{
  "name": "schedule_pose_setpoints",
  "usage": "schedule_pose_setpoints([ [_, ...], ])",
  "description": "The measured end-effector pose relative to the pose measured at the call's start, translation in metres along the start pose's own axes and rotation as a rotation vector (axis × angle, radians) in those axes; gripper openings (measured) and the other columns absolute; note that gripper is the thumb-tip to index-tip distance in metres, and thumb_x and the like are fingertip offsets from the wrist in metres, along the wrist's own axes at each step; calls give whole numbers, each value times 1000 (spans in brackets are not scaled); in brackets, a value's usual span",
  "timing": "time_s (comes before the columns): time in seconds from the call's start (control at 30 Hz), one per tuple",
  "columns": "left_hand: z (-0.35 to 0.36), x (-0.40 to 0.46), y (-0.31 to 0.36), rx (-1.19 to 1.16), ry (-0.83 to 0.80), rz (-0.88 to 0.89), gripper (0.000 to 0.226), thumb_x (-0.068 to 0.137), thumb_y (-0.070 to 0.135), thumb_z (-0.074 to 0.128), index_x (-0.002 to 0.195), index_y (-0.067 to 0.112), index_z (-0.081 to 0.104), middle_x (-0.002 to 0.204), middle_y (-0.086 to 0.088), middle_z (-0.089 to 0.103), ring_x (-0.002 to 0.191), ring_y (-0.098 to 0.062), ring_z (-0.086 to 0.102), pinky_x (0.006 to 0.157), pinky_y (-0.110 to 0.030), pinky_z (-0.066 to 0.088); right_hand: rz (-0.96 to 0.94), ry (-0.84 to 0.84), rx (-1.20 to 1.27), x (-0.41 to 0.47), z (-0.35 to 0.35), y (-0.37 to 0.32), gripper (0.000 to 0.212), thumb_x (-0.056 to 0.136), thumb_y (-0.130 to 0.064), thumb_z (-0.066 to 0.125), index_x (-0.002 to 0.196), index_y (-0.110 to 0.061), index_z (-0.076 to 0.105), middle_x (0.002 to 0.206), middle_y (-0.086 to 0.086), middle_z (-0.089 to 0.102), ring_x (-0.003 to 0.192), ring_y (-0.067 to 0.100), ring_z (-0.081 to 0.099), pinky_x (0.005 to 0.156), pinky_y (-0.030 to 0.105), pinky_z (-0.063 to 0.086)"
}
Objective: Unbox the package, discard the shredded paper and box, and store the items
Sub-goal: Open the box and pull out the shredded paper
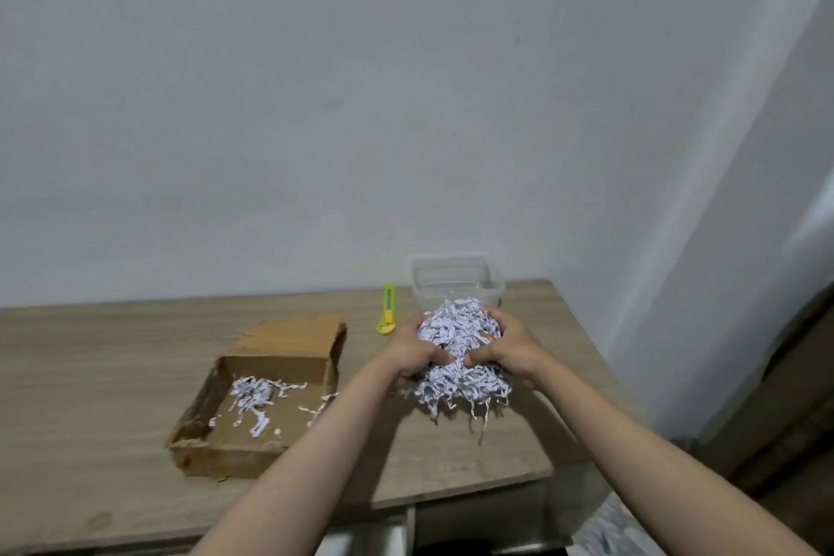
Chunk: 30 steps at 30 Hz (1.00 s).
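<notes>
I am clearing the packing: both my hands are gripping one big clump of shredded paper [460, 352], held above the table [113, 352] just in front of the clear tub [456, 280], to the right of the open box [252, 393]. My left hand [413, 350] and right hand [512, 350] are curling their fingers into its sides, thumbs nearly meeting, forearms stretched forward. Next, I judge, comes carrying it to a bin without shedding strips; a few scraps are still lying in the box.

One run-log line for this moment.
both hands hold shredded paper above table | box open, scraps left | clear tub behind
</notes>
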<state>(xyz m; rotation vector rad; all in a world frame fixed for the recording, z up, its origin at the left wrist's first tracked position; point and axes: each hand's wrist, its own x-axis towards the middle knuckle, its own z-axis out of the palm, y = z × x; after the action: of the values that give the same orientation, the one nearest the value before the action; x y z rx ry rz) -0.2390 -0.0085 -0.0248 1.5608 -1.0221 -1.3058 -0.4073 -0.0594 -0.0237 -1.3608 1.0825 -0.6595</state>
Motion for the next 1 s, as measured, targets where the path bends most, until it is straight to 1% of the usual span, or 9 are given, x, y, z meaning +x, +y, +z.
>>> schedule_pose_setpoints([
  [0.13, 40, 16, -19, -24, -1, -46, 62, 65, -18, 68, 120, 6, 53, 104, -18, 65, 86, -30, 64, 76, -42, 56, 54, -24, 0, 1, -33, 25, 76, 57, 25, 69, 121, -13, 52, 96, 10, 67, 79, 21, 66, 62, 29, 58],
  [0.27, 64, 17, -31, -10, 37, -81, 63, 70, -18, 65, 124, 10, 46, 101, -14, 60, 71, -17, 60, 49, -21, 50, 92, -42, 22, 8, -49, 49, 78, 56, 25, 67, 123, -13, 53, 108, 18, 66, 89, 30, 67, 75, 41, 58],
  [0.43, 71, 20, -43, 151, 47, -3, 72, 68, -1, 76, 131, 9, 43, 118, -8, 58, 104, -20, 56, 92, -33, 47, 46, -64, -74, 15, -55, 63, 83, 51, 12, 74, 127, -12, 52, 114, 12, 64, 97, 24, 63, 81, 34, 54],
  [0.57, 62, 32, -64, 305, 122, 7, 97, 44, 45, 71, 135, 25, 43, 129, -8, 56, 119, -27, 54, 101, -44, 45, -37, -102, -307, 22, -61, 65, 90, 48, -13, 85, 130, -26, 51, 128, 7, 56, 115, 21, 57, 100, 38, 48],
  [0.63, 52, 33, -67, 404, 194, -6, 104, 44, 51, 71, 140, 32, 35, 139, -11, 46, 127, -33, 46, 103, -48, 42, -60, -96, -412, 24, -68, 64, 97, 42, -33, 85, 131, -38, 46, 137, 4, 45, 123, 19, 49, 107, 40, 41],
  [0.7, 51, 15, -49, 464, 243, -5, 104, 50, 48, 75, 143, 33, 30, 149, -14, 28, 135, -37, 31, 109, -51, 34, -84, -105, -491, 19, -75, 55, 99, 46, -38, 86, 135, -37, 43, 141, -1, 37, 128, 16, 42, 112, 37, 35],
  [0.83, 55, -2, -37, 588, 321, 67, 92, 67, 40, 79, 143, 39, 27, 158, -4, -1, 140, -39, 9, 112, -52, 19, -182, 11, -516, 7, -82, 42, 77, 66, -20, 83, 135, -19, 48, 134, 0, 45, 122, 12, 47, 101, 24, 35],
  [0.93, 65, -3, -45, 720, 242, 204, 80, 76, 45, 69, 143, 43, 24, 159, 3, -6, 142, -36, 2, 113, -58, 4, -268, 153, -522, -4, -72, 47, 44, 75, -15, 74, 118, -15, 62, 121, 3, 61, 109, 15, 60, 100, 30, 46],
  [1.0, 74, 0, -53, 823, 128, 267, 71, 83, 46, 58, 144, 40, 23, 159, 2, 0, 145, -34, 4, 115, -57, 8, -302, 152, -591, -7, -63, 56, 34, 78, -15, 70, 112, -16, 65, 110, 1, 64, 100, 14, 61, 96, 35, 50],
])
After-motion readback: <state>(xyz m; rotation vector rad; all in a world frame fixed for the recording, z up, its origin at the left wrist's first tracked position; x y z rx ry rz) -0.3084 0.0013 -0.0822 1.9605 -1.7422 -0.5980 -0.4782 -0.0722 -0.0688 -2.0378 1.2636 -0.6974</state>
